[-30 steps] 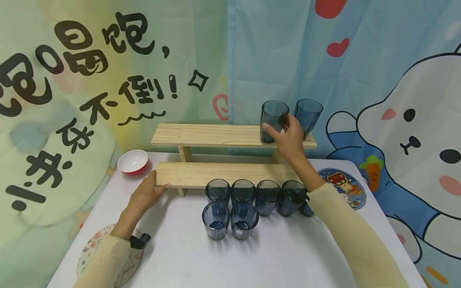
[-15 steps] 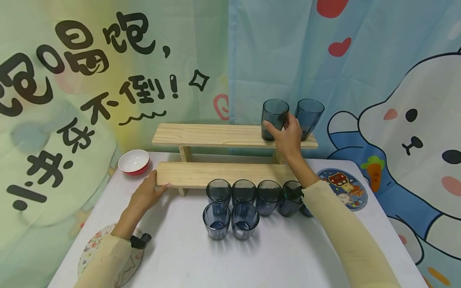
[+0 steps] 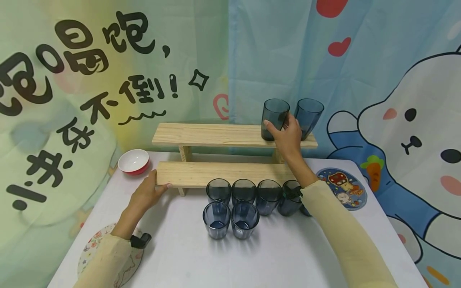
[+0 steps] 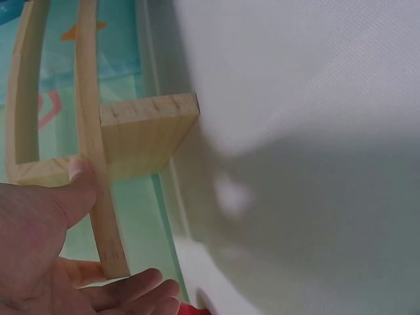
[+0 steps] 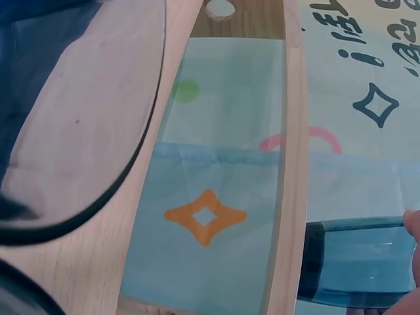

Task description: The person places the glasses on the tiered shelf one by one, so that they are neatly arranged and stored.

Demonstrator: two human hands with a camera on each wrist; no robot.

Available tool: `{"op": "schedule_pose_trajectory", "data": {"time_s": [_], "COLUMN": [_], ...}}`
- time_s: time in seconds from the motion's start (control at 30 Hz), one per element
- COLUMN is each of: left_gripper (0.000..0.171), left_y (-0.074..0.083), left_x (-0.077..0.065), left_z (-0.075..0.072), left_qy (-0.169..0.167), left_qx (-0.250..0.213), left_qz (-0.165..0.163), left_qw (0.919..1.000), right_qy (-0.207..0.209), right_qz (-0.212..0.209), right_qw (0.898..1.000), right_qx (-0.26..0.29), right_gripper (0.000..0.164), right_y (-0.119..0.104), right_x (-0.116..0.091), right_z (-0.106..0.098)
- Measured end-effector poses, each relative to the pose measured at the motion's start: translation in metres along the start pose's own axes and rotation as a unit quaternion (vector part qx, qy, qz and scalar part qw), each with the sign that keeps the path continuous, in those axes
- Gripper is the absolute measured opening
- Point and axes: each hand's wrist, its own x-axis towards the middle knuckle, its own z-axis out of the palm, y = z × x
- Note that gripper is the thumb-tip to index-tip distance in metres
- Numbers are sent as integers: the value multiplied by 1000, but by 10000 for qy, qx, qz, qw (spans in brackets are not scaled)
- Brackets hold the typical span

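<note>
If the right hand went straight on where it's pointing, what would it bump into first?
Probably the blue curtain behind the top shelf, with the glass that the right hand holds leading the way. The other glass up there stands to the side. How far back the curtain hangs isn't clear.

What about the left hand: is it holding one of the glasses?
No, in the head view the left hand grips the left end of the lower wooden shelf.

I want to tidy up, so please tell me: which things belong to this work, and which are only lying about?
Seemingly in the work:
held glass, in the right hand
glass beside it
lower glasses
stand, gripped by the left hand

Seemingly lying about:
bowl
blue disc
pale disc
</note>
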Motion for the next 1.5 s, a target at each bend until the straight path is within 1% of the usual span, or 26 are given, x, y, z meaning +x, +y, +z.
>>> {"op": "schedule_pose_trajectory", "data": {"time_s": [0.2, 0.43, 0.53, 0.67, 0.77, 0.93, 1.07, 1.17, 1.27, 1.33, 1.4, 1.5], "left_gripper": [84, 84, 85, 85, 85, 85, 86, 86, 86, 85, 86, 85], "left_y": [0, 0, 0, 0, 1, 2, 1, 0, -1, -1, -1, -1], "left_x": [1, 2, 1, 0, 0, -1, -2, -1, 1, 2, 2, 2], "left_z": [1, 2, 2, 2, 2, 2, -1, -1, -1, 0, 0, 0], "left_qy": [-19, -33, -41, -55, -56, -51, -28, -34, -31, -29, -24, -5], "left_qx": [17, 28, 22, 0, 7, 43, 93, 86, 52, 31, 18, -8], "left_qz": [-20, 1, -18, -56, -64, 5, 28, 16, 25, 26, 36, 55], "left_qw": [10000, 10000, 10000, 10000, 10000, 10000, 9999, 10000, 10000, 10000, 10000, 10000], "right_qy": [-99, -353, -529, -827, -970, -1267, -1799, -2163, -2409, -2576, -2721, -2893], "right_qz": [-18, -20, 53, 238, 297, 329, 507, 586, 561, 604, 657, 874], "right_qw": [9999, 9991, 9980, 9957, 9945, 9909, 9813, 9735, 9685, 9644, 9598, 9525], "right_qx": [-21, -223, -341, -332, -247, -320, -455, -463, -300, -24, 183, 367], "right_gripper": [83, 85, 87, 91, 92, 83, 76, 70, 63, 61, 62, 69], "right_y": [0, 0, -2, -9, -15, -23, -32, -36, -34, -30, -22, -9], "right_x": [-1, -2, -7, -21, -34, -61, -88, -110, -134, -150, -165, -187], "right_z": [-3, -11, -18, -33, -45, -67, -83, -90, -90, -87, -82, -71]}}
